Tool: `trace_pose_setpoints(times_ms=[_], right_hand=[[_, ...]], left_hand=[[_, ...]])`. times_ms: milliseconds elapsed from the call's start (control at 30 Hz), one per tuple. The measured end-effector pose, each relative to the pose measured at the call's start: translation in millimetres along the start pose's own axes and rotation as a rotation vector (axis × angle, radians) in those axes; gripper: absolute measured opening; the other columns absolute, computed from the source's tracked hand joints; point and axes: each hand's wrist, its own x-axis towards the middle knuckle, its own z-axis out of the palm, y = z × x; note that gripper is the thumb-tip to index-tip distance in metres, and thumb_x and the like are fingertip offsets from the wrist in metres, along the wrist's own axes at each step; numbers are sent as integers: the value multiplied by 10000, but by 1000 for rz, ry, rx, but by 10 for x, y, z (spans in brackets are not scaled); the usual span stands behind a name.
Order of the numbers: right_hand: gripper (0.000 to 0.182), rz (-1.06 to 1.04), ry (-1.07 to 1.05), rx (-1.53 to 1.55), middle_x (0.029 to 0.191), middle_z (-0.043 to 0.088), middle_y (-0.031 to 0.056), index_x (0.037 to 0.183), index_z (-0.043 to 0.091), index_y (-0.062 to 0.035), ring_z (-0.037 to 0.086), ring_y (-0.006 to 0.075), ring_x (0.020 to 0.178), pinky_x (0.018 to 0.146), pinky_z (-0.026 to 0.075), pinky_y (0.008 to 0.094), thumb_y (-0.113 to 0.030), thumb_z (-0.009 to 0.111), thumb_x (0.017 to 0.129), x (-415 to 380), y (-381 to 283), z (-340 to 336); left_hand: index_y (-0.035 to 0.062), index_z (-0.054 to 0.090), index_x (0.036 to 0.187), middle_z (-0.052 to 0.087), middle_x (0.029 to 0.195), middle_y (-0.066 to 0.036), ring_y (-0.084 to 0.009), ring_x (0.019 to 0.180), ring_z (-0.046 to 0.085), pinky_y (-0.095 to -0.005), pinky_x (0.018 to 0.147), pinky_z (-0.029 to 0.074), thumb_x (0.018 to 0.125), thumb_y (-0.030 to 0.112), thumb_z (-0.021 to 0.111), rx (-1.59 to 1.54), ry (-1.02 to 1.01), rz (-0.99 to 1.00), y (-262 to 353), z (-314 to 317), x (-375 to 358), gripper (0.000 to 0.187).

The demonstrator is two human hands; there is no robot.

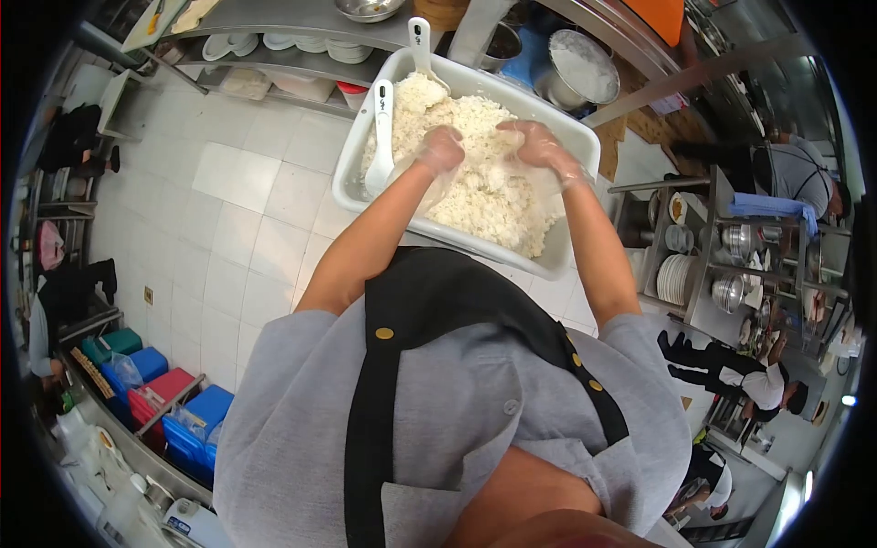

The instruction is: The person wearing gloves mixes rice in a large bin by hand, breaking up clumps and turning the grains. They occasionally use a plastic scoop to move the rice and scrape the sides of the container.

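A large white plastic tub (343,173) in front of me holds a broad heap of cooked white rice (484,196). Both my hands wear thin clear plastic gloves and are over the rice. My left hand (441,151) is curled closed near the middle of the heap; what its fingers hold, if anything, is hidden. To its right, my right hand (541,149) has its fingers stretched toward the left and apart, against the rice. One white rice paddle (383,128) leans along the tub's left side, beside my left forearm. Another white rice paddle (420,46) stands in the rice at the far corner.
A steel shelf (283,66) with stacked white dishes runs behind the tub. A metal pot (585,68) stands at the far right. Dish racks (685,274) line the right side. Coloured bins (164,393) stand at lower left. Several other people are around the kitchen.
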Motion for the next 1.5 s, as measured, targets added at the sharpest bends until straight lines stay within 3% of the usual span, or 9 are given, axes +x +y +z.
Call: trace_pose_setpoints(times_ms=[67, 333, 567, 700, 800, 1000, 1167, 1300, 1500], right_hand=[[537, 35, 65, -100, 1319, 526, 154, 1257, 580, -172, 469, 318, 1241, 1030, 390, 393, -335, 703, 761, 288, -99, 10], [760, 137, -145, -535, 1373, 483, 142, 1358, 469, -96, 471, 310, 1240, 1055, 361, 402, -619, 565, 814, 1388, -303, 534], [526, 210, -613, 376, 1012, 648, 131, 1076, 674, -34, 586, 243, 932, 816, 452, 372, -442, 742, 751, 1731, -52, 577], [605, -41, -742, 292, 1001, 653, 174, 1054, 647, 30, 607, 264, 933, 810, 460, 362, -472, 744, 731, 2077, 349, 932], [561, -189, -797, -475, 1098, 634, 174, 1003, 677, 20, 597, 243, 986, 844, 466, 354, -448, 756, 701, 1505, -437, 644], [566, -218, -364, -384, 1209, 576, 229, 1111, 670, -82, 553, 341, 1103, 949, 450, 367, -359, 778, 629, 445, -247, 514], [500, -116, -47, -246, 1235, 587, 154, 1151, 660, -239, 561, 308, 1127, 968, 443, 373, -205, 735, 659, -188, -129, 218], [481, -42, 217, -56, 1050, 663, 195, 1141, 641, -62, 633, 314, 982, 902, 475, 370, -217, 755, 701, -362, -76, -97], [489, 91, 302, 209, 1106, 647, 160, 1154, 632, -67, 613, 276, 1016, 890, 466, 352, -173, 729, 687, -366, -156, -91]], left_hand=[[45, 681, 938, 593, 1022, -197, -357, 1100, 516, -316, 945, 435, 619, 106, 742, 106, 243, 108, -175, 20, -141, 331], [-23, 525, 1237, 317, 1397, -246, -398, 1350, 273, -410, 1079, 323, 730, 210, 697, 161, 125, 377, -93, -275, -999, 584], [-4, 319, 1418, 183, 1516, -220, -369, 1428, 116, -572, 1089, 227, 854, 327, 571, 527, 174, 284, -72, -113, -1399, 701], [-1, 297, 1430, 183, 1521, -205, -374, 1425, 121, -573, 1087, 228, 850, 367, 566, 560, 164, 167, -37, -98, -1389, 738], [-26, 272, 1424, 230, 1483, -254, -385, 1384, 233, -510, 1086, 282, 805, 343, 635, 547, 182, 79, -5, -88, -1362, 807], [46, 424, 1369, 401, 1405, -233, -370, 1133, 552, -411, 907, 478, 783, 193, 611, 445, 18, -15, 47, 7, -1065, 633], [29, 647, 966, 634, 1024, -221, -358, 960, 613, -420, 811, 494, 750, 195, 651, 404, -258, 253, -189, 258, -356, 272], [27, 669, 895, 654, 966, -209, -355, 931, 621, -410, 815, 492, 714, 239, 706, 437, -248, 323, 164, 79, -42, 281], [33, 667, 1025, 672, 953, -193, -346, 958, 629, -375, 879, 484, 654, 231, 784, 375, -44, 331, 530, -90, 243, 436]])
